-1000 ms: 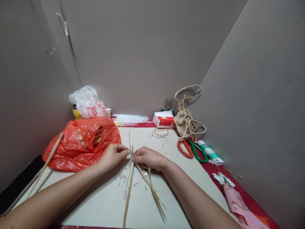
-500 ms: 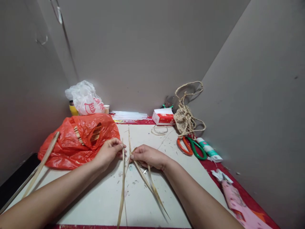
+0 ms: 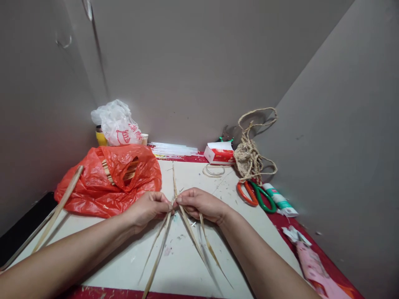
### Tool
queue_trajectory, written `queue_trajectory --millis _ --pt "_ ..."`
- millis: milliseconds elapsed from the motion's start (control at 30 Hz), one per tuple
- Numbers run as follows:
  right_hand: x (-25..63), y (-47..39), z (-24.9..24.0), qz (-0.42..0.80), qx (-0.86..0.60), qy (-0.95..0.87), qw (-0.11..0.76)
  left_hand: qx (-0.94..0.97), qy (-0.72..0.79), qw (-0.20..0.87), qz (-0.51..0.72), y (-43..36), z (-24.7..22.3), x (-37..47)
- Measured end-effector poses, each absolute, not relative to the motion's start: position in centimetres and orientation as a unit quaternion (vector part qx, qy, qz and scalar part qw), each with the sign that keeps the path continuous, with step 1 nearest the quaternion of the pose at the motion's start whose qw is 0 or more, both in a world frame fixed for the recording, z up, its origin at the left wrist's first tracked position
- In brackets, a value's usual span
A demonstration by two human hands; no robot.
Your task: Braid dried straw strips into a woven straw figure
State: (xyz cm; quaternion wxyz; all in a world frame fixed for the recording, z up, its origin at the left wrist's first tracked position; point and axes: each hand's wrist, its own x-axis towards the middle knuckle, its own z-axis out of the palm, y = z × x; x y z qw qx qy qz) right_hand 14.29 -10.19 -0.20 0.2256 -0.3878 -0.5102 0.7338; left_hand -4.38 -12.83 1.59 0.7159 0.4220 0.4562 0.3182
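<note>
Several long, flat, straw-coloured plant-fibre strips [image 3: 191,232] meet at the middle of the white board, where a narrow braid [image 3: 174,180] runs away from me toward the back. My left hand [image 3: 156,206] pinches strips on the left side of the join, with their tails trailing down toward the front edge. Close against it, my right hand [image 3: 199,203] pinches the join and the strips on the right side, whose tails fan out to the lower right. The fingertips nearly touch, and the exact crossing of the strips is hidden between them.
A red plastic bag [image 3: 93,203] of strips lies left, beside a flat stick [image 3: 67,195] and a black phone-like slab [image 3: 26,228]. Rope [image 3: 249,155], a red box [image 3: 221,155], scissors with green and orange handles [image 3: 264,199] and a white-green tube [image 3: 280,200] stand right.
My left hand has moved right, bringing its strip in to the join beside my right hand. The left tails now slant down to the left. The view has shifted slightly.
</note>
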Motion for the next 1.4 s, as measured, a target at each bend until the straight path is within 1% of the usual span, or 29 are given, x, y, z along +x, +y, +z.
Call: queue_trajectory --millis 100,233,433,633,667,800,867,967,1133,1267,1400 --pt "14.3 -10.2 -0.1 0.723 -0.391 -0.524 0.223 0.415 0.464 0.72 0.308 -12.6 0.9 -3.9" --pt "14.3 -10.3 0.2 0.7 -0.398 -0.554 0.214 0.451 0.471 0.697 0.298 -12.4 -0.1 -3.6" --pt "14.4 -10.3 0.3 0.68 -0.404 -0.574 0.209 0.491 0.455 0.678 0.303 -12.2 -0.3 -3.6" --pt "13.9 -10.4 0.3 0.634 -0.439 -0.602 0.207 0.58 0.465 0.603 0.288 -12.1 -0.8 -3.9" --pt "13.8 -10.4 0.2 0.626 -0.443 -0.608 0.206 0.57 0.466 0.613 0.288 -12.1 -0.7 -3.9" --pt "13.9 -10.4 0.1 0.615 -0.436 -0.624 0.205 0.445 0.467 0.711 0.279 -12.1 0.2 -3.7" --pt "14.0 -10.4 0.1 0.614 -0.429 -0.631 0.202 0.422 0.47 0.729 0.264 -12.1 0.6 -3.7" --pt "14.0 -10.4 0.3 0.604 -0.431 -0.642 0.195 0.47 0.481 0.695 0.252 -12.0 0.8 -3.7" --pt "13.9 -10.5 0.4 0.59 -0.435 -0.655 0.183 0.568 0.474 0.605 0.293 -11.8 0.0 -3.9" --pt "13.9 -10.5 0.2 0.583 -0.428 -0.669 0.173 0.586 0.451 0.6 0.305 -11.6 -0.4 -4.0" --pt "14.1 -10.5 0.3 0.611 -0.414 -0.652 0.175 0.572 0.456 0.613 0.297 -11.4 -0.3 -4.0"
